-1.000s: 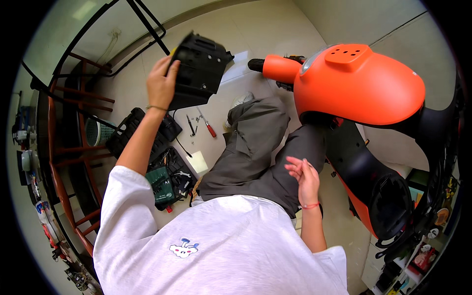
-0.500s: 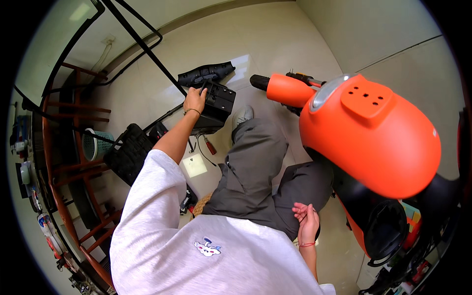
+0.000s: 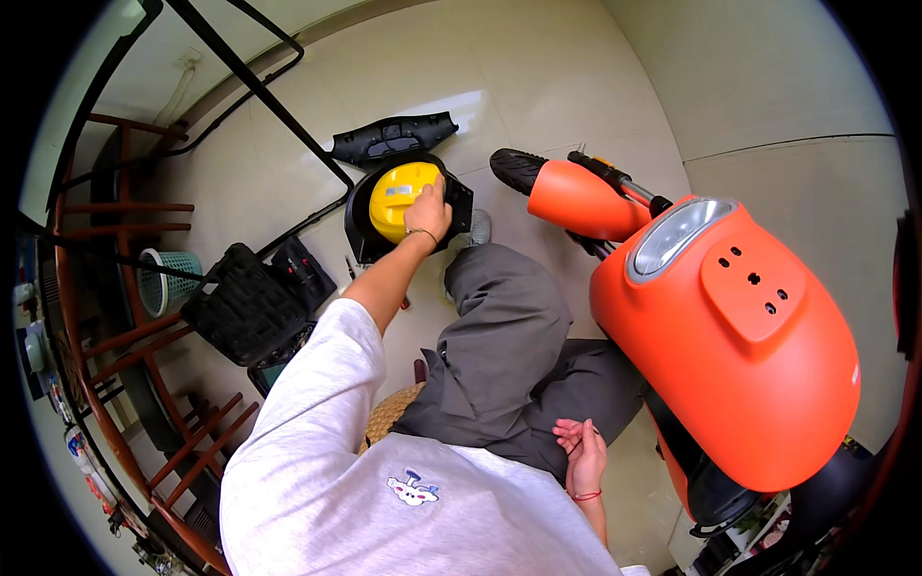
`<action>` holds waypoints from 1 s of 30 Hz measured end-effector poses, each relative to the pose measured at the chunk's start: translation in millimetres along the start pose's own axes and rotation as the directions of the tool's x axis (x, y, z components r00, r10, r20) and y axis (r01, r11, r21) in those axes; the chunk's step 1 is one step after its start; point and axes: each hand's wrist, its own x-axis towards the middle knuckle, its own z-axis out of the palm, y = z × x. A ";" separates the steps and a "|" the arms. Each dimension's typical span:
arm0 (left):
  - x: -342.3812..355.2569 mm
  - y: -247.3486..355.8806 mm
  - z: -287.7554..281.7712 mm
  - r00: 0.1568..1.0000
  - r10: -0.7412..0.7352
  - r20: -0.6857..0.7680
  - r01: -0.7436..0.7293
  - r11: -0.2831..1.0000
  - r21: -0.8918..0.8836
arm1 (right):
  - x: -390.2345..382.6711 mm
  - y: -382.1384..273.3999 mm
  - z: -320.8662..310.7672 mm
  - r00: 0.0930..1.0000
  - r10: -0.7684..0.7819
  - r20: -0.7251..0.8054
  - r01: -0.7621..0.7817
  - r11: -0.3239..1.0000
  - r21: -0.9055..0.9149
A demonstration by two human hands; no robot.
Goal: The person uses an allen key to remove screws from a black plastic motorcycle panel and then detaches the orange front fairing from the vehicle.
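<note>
A yellow helmet (image 3: 392, 204) with a rounded shell sits in a black open-topped box (image 3: 357, 216) on the floor ahead of me. My left hand (image 3: 429, 211) reaches across to its right side, fingers bent and gripping the shell near the box's rim. The fingertips are partly hidden. Palm up on my right thigh, my right hand (image 3: 583, 456) holds nothing, its fingers loosely curled and apart. To my right stands an orange scooter (image 3: 715, 317) with its black front wheel (image 3: 519, 171) turned toward the box.
A curved black plastic panel (image 3: 394, 137) lies beyond the box. An open black tool case (image 3: 245, 298) and a pale green basket (image 3: 168, 280) are at left, beside a wooden chair frame (image 3: 125, 336). Black metal tubing (image 3: 259, 88) slants across the upper left. A woven seat (image 3: 389, 415) shows beneath me.
My left hand has gone from the top of the black box to the yellow helmet, which now shows inside it. The view has shifted slightly. My right hand stays on my thigh.
</note>
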 end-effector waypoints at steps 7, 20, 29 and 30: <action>-6.4 24.0 48.0 0.996 0.041 0.075 -0.040 0.999 -0.011 | 5.9 5.4 3.1 0.999 0.034 -0.031 -0.034 0.999 0.011; 58.8 22.3 109.4 0.985 0.109 -0.132 -0.099 0.992 0.081 | 7.3 24.1 -7.7 0.990 0.127 -0.067 -0.125 0.992 0.025; 135.2 -9.2 112.3 0.977 0.125 -0.171 -0.098 0.982 0.161 | 7.0 24.8 -8.7 0.971 0.221 -0.086 -0.220 0.975 0.020; 145.0 -6.5 111.1 0.983 0.112 -0.148 -0.091 0.985 0.144 | 5.2 31.1 -15.2 0.973 0.216 -0.084 -0.214 0.976 0.033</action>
